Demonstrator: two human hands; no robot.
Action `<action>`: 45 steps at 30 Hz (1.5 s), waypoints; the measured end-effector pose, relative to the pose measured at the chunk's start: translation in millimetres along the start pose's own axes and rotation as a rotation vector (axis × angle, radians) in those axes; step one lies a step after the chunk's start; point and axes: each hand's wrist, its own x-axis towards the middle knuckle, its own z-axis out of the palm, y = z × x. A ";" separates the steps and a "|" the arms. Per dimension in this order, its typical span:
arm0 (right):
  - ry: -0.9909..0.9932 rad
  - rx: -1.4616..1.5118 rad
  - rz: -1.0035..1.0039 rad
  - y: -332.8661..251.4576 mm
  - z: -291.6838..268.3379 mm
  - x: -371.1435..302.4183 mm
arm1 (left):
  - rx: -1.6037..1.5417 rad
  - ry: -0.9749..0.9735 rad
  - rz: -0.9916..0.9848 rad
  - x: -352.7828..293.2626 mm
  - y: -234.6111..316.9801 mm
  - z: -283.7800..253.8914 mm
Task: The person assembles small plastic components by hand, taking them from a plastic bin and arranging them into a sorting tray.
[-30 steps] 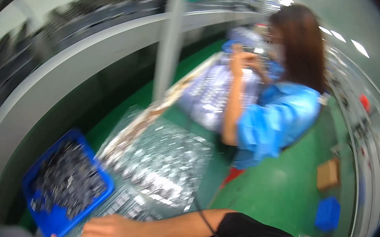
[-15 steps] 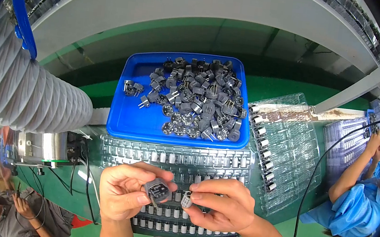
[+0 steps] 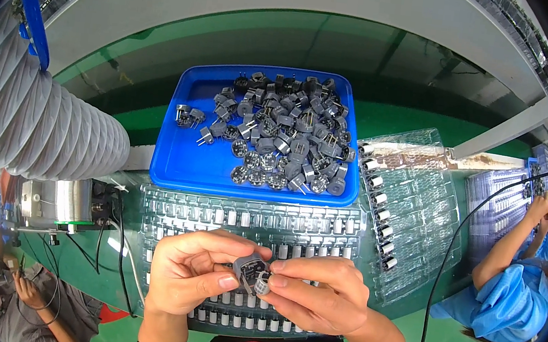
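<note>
My left hand [image 3: 186, 274] pinches a dark grey round plug part [image 3: 247, 266] with metal prongs, its open face turned to the right. Between the thumb and fingers of my right hand [image 3: 324, 297] is a small light-grey cylinder, which looks like a capacitor [image 3: 262, 284]. The capacitor is right at the plug part's open face; I cannot tell whether its leads are inside. Under both hands lies a clear plastic tray [image 3: 165, 207] with rows of small white-and-black cylinders. Beyond it stands a blue tray [image 3: 183, 169] heaped with similar grey plug parts.
A second stack of clear trays [image 3: 420, 221] lies to the right, crossed by a black cable [image 3: 444, 275]. To the left are a ribbed grey duct [image 3: 56, 126] and a wire spool [image 3: 72, 202]. A co-worker in blue [image 3: 506, 302] is at the right, another person [image 3: 49, 307] at lower left.
My hands have come together: the plug part moved right and the capacitor moved slightly left and up, closing the gap between them. The trays sit slightly higher in view.
</note>
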 end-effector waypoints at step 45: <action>-0.126 -0.395 -0.139 -4.6 -7.1 -1.1 | 0.364 0.052 0.044 1.4 2.6 4.9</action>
